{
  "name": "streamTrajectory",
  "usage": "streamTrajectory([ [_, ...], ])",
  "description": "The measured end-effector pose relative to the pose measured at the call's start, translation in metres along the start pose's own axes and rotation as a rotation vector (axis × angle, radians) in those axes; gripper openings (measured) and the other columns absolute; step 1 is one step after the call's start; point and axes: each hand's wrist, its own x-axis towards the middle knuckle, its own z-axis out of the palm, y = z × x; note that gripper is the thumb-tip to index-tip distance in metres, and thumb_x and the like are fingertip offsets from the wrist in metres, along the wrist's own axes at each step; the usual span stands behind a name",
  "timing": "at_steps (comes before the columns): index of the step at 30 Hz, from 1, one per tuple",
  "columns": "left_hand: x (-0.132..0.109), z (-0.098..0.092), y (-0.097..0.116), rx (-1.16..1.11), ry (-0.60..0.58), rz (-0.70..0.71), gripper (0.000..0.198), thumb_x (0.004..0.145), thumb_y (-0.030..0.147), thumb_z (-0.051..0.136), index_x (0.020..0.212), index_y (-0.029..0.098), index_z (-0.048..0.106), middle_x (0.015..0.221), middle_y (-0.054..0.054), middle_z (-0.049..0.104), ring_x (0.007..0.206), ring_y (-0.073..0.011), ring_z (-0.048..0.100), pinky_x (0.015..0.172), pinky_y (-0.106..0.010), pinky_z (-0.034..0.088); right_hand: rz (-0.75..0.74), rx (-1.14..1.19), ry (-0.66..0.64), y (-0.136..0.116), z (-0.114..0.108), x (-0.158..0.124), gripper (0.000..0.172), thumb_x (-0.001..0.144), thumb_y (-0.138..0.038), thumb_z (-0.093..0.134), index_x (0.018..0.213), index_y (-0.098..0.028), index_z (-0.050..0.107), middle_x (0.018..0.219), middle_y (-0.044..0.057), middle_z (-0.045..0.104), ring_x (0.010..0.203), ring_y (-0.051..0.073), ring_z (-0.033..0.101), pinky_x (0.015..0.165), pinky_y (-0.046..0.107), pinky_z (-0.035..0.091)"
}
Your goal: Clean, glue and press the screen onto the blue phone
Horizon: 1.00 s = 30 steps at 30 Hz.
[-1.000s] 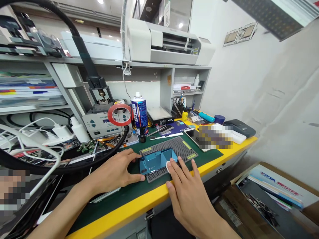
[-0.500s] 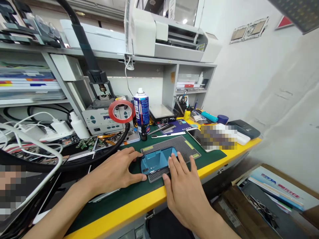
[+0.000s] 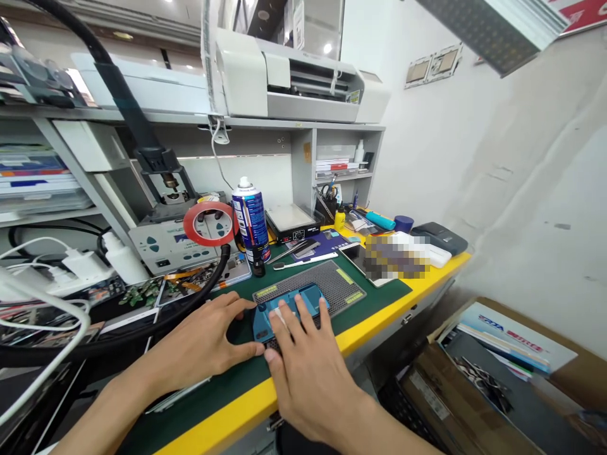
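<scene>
A glossy blue phone lies back side up on a dark perforated mat. My left hand steadies its left end, the index finger at the far corner and the thumb at the near corner. Across the middle of the phone lies my right hand, its fingers stretched out and apart on the glossy back. Something small and white shows under those fingers; I cannot make out what it is. The fingers hide much of the phone's middle.
Behind the mat are a white-handled brush, a blue spray can and a roll of red tape. A white-framed tablet lies to the right. A thick black hose curves past on the left. The yellow bench edge runs in front.
My right hand has slid from the phone's right end towards its left part, the white bit moving with it. My left hand stays at the left end. The camera view has turned right.
</scene>
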Motion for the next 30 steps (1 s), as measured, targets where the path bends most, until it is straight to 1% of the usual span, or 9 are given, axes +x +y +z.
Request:
streamTrajectory([
  [4,0.000,0.004,-0.007,0.015,0.023,-0.011,0.078,0.076,0.078,0.056,0.135,0.026,0.060,0.129,-0.012,0.062,0.116,-0.0356,0.061,0.086,-0.037,0.053,0.094,-0.131,0.021,0.030,-0.002,-0.011,0.059,0.106,-0.044,0.020,0.157,-0.016,0.029,0.162,0.009,0.024,0.150,0.036,0.017,0.118,0.070,0.012],
  [6,-0.001,0.005,-0.010,0.021,0.010,-0.025,0.081,0.075,0.080,0.055,0.136,0.027,0.059,0.134,-0.013,0.060,0.120,-0.0370,0.059,0.087,-0.038,0.053,0.135,-0.190,0.038,0.044,-0.001,-0.015,0.058,0.106,-0.043,0.021,0.157,-0.015,0.029,0.162,0.009,0.025,0.150,0.036,0.019,0.119,0.068,0.015],
  [9,-0.001,0.006,-0.010,0.036,-0.008,-0.037,0.083,0.076,0.081,0.052,0.138,0.027,0.058,0.137,-0.013,0.058,0.124,-0.0381,0.057,0.090,-0.041,0.052,0.127,-0.239,0.035,0.056,-0.001,-0.019,0.057,0.106,-0.041,0.022,0.156,-0.014,0.030,0.162,0.007,0.026,0.151,0.032,0.020,0.121,0.062,0.018],
  [13,0.000,0.004,-0.007,0.046,-0.011,-0.031,0.083,0.076,0.081,0.052,0.138,0.027,0.058,0.134,-0.013,0.059,0.126,-0.0386,0.055,0.092,-0.041,0.051,0.106,-0.259,0.029,0.056,-0.003,-0.021,0.057,0.106,-0.041,0.023,0.156,-0.013,0.030,0.162,0.008,0.025,0.151,0.031,0.017,0.122,0.059,0.018],
  [17,-0.001,0.002,-0.003,0.056,-0.028,-0.028,0.083,0.077,0.081,0.051,0.138,0.024,0.057,0.131,-0.014,0.060,0.120,-0.0364,0.058,0.093,-0.041,0.050,0.109,-0.232,0.000,0.052,-0.009,-0.017,0.060,0.106,-0.044,0.021,0.155,-0.010,0.032,0.161,0.009,0.028,0.151,0.032,0.018,0.122,0.060,0.014],
  [21,-0.001,0.003,-0.004,0.061,-0.026,-0.044,0.083,0.076,0.082,0.051,0.136,0.024,0.058,0.130,-0.014,0.061,0.121,-0.0366,0.057,0.092,-0.040,0.050,0.111,-0.166,-0.044,0.056,-0.013,-0.001,0.064,0.106,-0.049,0.017,0.155,-0.011,0.031,0.161,0.010,0.027,0.150,0.032,0.022,0.121,0.061,0.015],
  [24,-0.001,0.004,-0.006,0.050,0.007,-0.018,0.078,0.077,0.079,0.053,0.134,0.027,0.060,0.125,-0.012,0.064,0.115,-0.0347,0.061,0.089,-0.038,0.051,0.127,-0.114,-0.069,0.061,-0.012,0.016,0.068,0.104,-0.054,0.016,0.156,-0.011,0.029,0.162,0.011,0.026,0.149,0.035,0.023,0.119,0.063,0.017],
  [26,-0.001,0.004,-0.006,0.046,0.021,-0.007,0.075,0.077,0.078,0.054,0.133,0.028,0.061,0.125,-0.010,0.065,0.115,-0.0341,0.062,0.089,-0.037,0.051,0.140,-0.087,-0.083,0.063,-0.011,0.025,0.070,0.104,-0.056,0.015,0.157,-0.011,0.029,0.162,0.012,0.026,0.148,0.037,0.024,0.118,0.065,0.017],
  [30,-0.001,0.001,-0.002,0.028,-0.016,-0.047,0.079,0.077,0.078,0.054,0.136,0.025,0.059,0.124,-0.011,0.064,0.113,-0.0331,0.061,0.089,-0.038,0.051,0.166,-0.048,-0.098,0.061,-0.013,0.032,0.073,0.103,-0.058,0.014,0.157,-0.011,0.028,0.162,0.012,0.024,0.149,0.038,0.021,0.118,0.066,0.012],
])
